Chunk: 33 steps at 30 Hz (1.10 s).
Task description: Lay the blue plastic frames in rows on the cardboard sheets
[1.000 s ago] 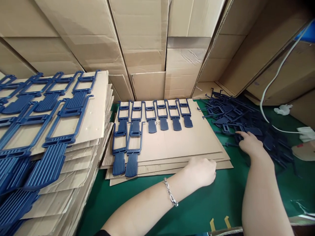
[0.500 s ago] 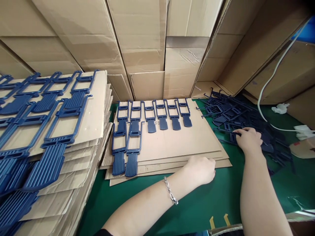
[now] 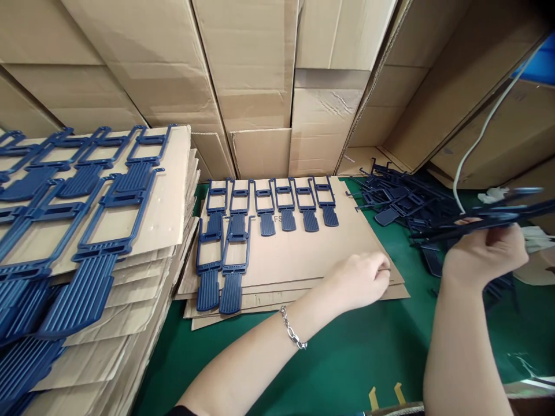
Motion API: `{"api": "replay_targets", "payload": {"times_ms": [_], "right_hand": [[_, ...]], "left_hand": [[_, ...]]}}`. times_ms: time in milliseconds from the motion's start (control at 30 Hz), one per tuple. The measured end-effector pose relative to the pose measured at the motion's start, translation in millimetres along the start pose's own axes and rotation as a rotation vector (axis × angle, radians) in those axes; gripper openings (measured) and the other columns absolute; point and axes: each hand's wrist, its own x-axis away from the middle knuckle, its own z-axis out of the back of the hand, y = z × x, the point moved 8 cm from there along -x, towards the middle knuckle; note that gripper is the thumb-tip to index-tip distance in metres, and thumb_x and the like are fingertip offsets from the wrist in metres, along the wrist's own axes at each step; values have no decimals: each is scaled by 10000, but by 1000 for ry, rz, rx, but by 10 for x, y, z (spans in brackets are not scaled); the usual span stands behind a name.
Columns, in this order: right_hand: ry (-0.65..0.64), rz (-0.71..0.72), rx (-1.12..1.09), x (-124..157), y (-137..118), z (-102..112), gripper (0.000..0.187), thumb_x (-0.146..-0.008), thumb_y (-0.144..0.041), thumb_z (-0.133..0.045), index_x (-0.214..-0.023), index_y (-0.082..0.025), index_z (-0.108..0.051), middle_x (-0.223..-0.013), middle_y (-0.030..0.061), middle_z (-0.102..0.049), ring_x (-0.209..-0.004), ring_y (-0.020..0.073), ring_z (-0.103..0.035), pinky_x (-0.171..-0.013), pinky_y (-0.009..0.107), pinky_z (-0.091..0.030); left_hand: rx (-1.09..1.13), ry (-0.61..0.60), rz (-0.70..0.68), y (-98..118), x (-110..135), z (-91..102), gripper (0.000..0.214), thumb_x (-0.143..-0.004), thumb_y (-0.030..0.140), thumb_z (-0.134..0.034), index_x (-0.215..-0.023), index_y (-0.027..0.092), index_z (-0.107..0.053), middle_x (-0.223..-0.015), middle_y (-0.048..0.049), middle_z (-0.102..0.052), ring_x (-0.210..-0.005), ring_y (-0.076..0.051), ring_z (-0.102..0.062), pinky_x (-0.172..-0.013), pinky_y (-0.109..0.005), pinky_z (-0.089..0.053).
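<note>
My right hand [image 3: 485,254], raised at the right, is closed on a dark blue plastic frame part [image 3: 498,216], which is blurred and seen nearly edge-on. Below and behind it lies a tangled pile of similar blue parts [image 3: 407,199]. Over the right front of a cardboard sheet [image 3: 299,260], my left hand [image 3: 362,277] hangs in a loose fist, and nothing shows between its fingers. On that sheet blue frame parts [image 3: 284,202] with ribbed paddle ends lie in a row along the back edge. Two more frame parts [image 3: 234,254] lie in front at the left, overlapping the row.
At the left rises a tall stack of cardboard sheets [image 3: 169,225] bearing several frame parts [image 3: 117,214]. Cardboard boxes [image 3: 247,75] wall off the back. A white cable [image 3: 481,127] hangs at the right. Yellow tabs [image 3: 399,393] show at the front edge of the green table [image 3: 338,358].
My right hand has lifted off the pile and moved right, bringing a blue frame part up with it. My left hand has shifted slightly up and to the right.
</note>
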Motion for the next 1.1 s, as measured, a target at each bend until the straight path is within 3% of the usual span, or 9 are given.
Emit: {"api": "replay_targets", "payload": {"times_ms": [100,167,267,333,500,633,833,967,1100], "right_hand": [[-81,-137,-510,167,-229,-144,258,-738,-279,-495,-960,-158,-544,-719,42,-562,-608,161,-581,-520,300,-462],[-295,-278,-663,368,-378,-386,298,-723,-295,-539,-984,-153,-536,-714,35,-575,-504,130,-563,-430,247,-433],[-560,-439,-730,731,-540,-683,316,-707,-326,-573,-963,-144,-545,-726,36,-594,-501,125,-568,-456,256,-458],[-656,-472,-712,915,-591,-799,328,-694,-354,-588,-950,-151,-553,-790,48,-603,-595,142,-593,-531,286,-484],[-736,-510,-682,1115,-557,-913,361,-719,-429,-544,-951,-153,-562,-897,74,-604,-732,166,-598,-604,301,-484],[-831,-612,-673,1220,-475,-987,400,-715,-451,-538,-964,-141,-570,-823,71,-622,-671,157,-592,-549,273,-469],[-814,-623,-616,1241,-473,-956,352,-671,-426,-576,-887,-148,-569,-795,53,-621,-663,152,-584,-533,256,-455],[-810,-739,-692,1296,-472,-986,316,-648,-407,-585,-834,-153,-555,-719,31,-603,-628,144,-579,-533,253,-456],[-813,-806,-779,1321,-465,-1041,293,-641,-403,-596,-792,-164,-517,-576,-29,-514,-409,67,-463,-383,192,-389]], "left_hand": [[204,264,11,-36,8,342,358,-854,345,-282,-1154,209,-422,-1111,-49,-522,-981,-137,-498,-831,-280,-413],[350,325,28,-91,4,464,429,-837,407,-327,-1218,214,-370,-1205,-66,-465,-1069,-150,-449,-884,-297,-382],[566,238,11,-116,-48,474,575,-773,462,-443,-1264,196,-303,-1254,-92,-435,-1102,-165,-438,-889,-302,-383],[628,164,-33,-91,-70,451,634,-717,416,-550,-1258,197,-304,-1228,-85,-468,-1076,-161,-465,-888,-295,-385],[534,135,-8,-176,-45,453,627,-651,289,-635,-1206,192,-361,-1148,-66,-533,-1004,-163,-514,-846,-292,-414],[301,134,80,-271,11,512,571,-644,376,-607,-1142,194,-395,-1071,-46,-559,-928,-172,-534,-748,-295,-447],[38,159,134,-216,63,576,565,-610,500,-571,-1040,157,-437,-1017,-68,-534,-911,-187,-512,-697,-285,-446],[144,135,165,-216,56,533,443,-650,489,-532,-944,163,-467,-896,-39,-571,-764,-156,-542,-603,-260,-447],[561,121,223,-359,-2,529,462,-659,449,-561,-999,156,-453,-905,-62,-578,-758,-147,-553,-660,-288,-453]]}}
